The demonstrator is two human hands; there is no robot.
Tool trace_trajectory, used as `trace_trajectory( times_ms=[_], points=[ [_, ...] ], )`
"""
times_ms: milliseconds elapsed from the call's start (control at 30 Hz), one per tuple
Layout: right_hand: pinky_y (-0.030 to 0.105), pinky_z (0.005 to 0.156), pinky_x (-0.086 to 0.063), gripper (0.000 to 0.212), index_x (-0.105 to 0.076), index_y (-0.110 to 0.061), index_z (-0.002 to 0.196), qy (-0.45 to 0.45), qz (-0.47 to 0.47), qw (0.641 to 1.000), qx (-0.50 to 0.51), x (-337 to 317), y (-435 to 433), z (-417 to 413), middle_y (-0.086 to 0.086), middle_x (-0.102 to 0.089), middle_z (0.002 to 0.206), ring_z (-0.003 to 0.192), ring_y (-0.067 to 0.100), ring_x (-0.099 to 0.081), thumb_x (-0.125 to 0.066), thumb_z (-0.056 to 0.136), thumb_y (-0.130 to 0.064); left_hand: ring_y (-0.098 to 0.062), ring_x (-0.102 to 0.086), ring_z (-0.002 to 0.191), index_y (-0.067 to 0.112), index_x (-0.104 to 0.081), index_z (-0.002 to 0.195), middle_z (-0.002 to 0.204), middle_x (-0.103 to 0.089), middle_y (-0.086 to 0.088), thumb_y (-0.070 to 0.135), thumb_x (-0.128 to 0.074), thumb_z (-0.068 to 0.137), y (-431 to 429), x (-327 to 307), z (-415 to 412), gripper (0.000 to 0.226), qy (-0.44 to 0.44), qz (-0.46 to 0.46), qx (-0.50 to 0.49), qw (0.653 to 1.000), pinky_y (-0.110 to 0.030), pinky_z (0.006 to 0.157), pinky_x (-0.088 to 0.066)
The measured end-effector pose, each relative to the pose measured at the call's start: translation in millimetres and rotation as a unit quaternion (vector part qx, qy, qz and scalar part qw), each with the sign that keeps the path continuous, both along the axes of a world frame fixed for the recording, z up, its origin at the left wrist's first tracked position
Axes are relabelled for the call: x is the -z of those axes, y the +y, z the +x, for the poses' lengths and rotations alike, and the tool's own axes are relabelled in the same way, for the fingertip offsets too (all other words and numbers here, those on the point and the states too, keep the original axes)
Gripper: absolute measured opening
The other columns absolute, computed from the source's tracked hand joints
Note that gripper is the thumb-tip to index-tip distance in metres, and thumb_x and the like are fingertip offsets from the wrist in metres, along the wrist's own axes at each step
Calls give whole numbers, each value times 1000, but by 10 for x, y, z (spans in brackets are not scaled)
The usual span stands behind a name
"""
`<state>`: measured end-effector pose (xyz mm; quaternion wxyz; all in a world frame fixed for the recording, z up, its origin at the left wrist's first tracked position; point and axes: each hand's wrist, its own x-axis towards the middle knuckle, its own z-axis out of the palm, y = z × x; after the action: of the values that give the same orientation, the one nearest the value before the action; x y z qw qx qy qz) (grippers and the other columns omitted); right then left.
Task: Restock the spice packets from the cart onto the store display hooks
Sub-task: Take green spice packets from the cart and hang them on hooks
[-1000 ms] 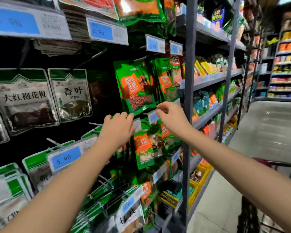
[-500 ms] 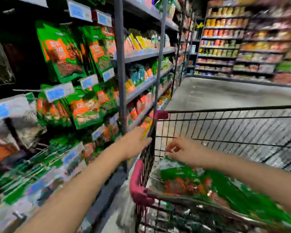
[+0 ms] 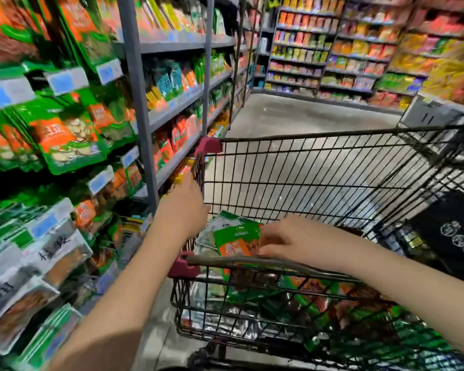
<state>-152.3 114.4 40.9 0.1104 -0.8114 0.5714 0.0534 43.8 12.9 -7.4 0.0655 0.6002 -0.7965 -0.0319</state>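
The cart (image 3: 306,167) stands in the aisle, right beside the display (image 3: 139,116) on the left. One packet (image 3: 235,241) - green with an orange label - lies on top of the pile (image 3: 319,298) in the cart's near left corner, just behind the bar (image 3: 265,261). The right hand (image 3: 289,243) reaches over the bar, and its bent fingers pinch the packet's right edge. The left hand (image 3: 184,207) is at the cart's left edge with its back to us - I cannot tell if it is spread or curled. Hanging packets (image 3: 67,140) fill the display under blue tags (image 3: 99,180).
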Motion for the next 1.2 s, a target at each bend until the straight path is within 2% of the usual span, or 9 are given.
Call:
trace_trajectory(
  times_ms=[167,400,533,667,833,933,1000,1100,1200],
  points=[
    [26,62,-42,32,-62,-25,105,-11,-47,999,9,8,-88,10,-10,-56,74,62,1,-48,-40,97,-47,-30,-27,141,-2,-24,144,159,-5,-13,37,-43,100,-110,-1,11,61,48,3,12,999,-43,108,-35],
    [33,71,-51,26,-68,-22,98,-85,22,994,67,64,-216,-22,-6,-69,82,74,8,-60,-52,94,-42,-27,-32,138,2,-19,148,161,-4,-10,41,-41,100,-218,-14,-21,66,6,2,-4,1000,-43,100,-40],
    [30,68,-52,25,-67,-21,96,-104,70,984,125,101,-216,-41,-4,-68,82,73,11,-61,-53,94,-41,-37,-45,129,-9,-43,133,147,-36,-27,33,-60,89,-159,-17,38,62,-43,-21,17,999,-45,92,-45],
    [28,68,-50,25,-66,-19,106,-104,66,967,224,116,-247,-105,1,-70,94,84,17,-64,-52,95,-38,-39,-34,138,-10,-48,132,147,-36,-27,34,-66,86,-58,-136,14,65,-62,8,8,998,-56,108,-34],
    [29,73,-48,28,-58,-19,120,-153,108,926,327,191,-283,-199,2,-65,109,94,20,-62,-52,96,-33,-42,-37,136,-9,-54,128,142,-45,-27,28,-73,81,-51,-193,-13,63,-161,43,68,984,-59,113,-22],
    [27,73,-41,36,-52,-15,128,-182,170,914,322,277,-365,-280,8,-57,116,101,24,-59,-53,96,-32,-38,-26,142,-5,-35,143,151,-33,-24,22,-53,93,-63,-148,-149,60,-177,83,118,974,-51,117,-9],
    [28,80,-41,38,-52,-14,129,-198,213,898,330,358,-486,-382,8,-56,122,108,25,-56,-53,97,-32,-32,-23,144,2,-26,148,155,-26,-19,18,-36,98,-113,-22,-313,53,-114,161,98,976,-45,119,-13],
    [31,81,-44,36,-54,-8,124,-188,244,883,355,570,-726,-580,13,-58,124,107,27,-58,-52,97,-31,-29,-41,130,7,-36,138,146,-37,-14,21,-43,97,-211,165,-532,44,7,301,19,954,-43,107,-37],
    [35,93,-46,47,-48,-5,132,-127,251,875,394,782,-888,-806,16,-51,134,118,30,-53,-50,97,-35,-31,-46,126,7,-34,139,142,-42,-17,33,-51,96,-299,365,-686,53,84,388,-73,915,-43,105,-39]
  ],
)
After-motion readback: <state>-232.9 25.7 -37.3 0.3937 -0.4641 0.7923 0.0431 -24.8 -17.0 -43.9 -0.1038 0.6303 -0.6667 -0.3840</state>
